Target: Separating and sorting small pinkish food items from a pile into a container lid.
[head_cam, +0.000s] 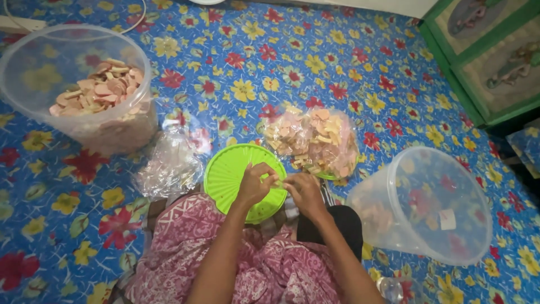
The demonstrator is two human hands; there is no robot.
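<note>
Over pink patterned lap (225,264), left hand (254,183) and right hand (304,191) pinching 1 small piece together above green lid (225,169).

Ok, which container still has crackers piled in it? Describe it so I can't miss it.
On the flowered floor mat, look far left of the green lid. The upright clear tub there holds pink and tan crackers; the other clear tub lies tipped and nearly empty.

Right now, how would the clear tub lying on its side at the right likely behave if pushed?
The clear tub would probably roll, since it rests on its round wall. It looks light: thin plastic, only a few crackers inside. Those would likely shift or spill from its open mouth.
</note>
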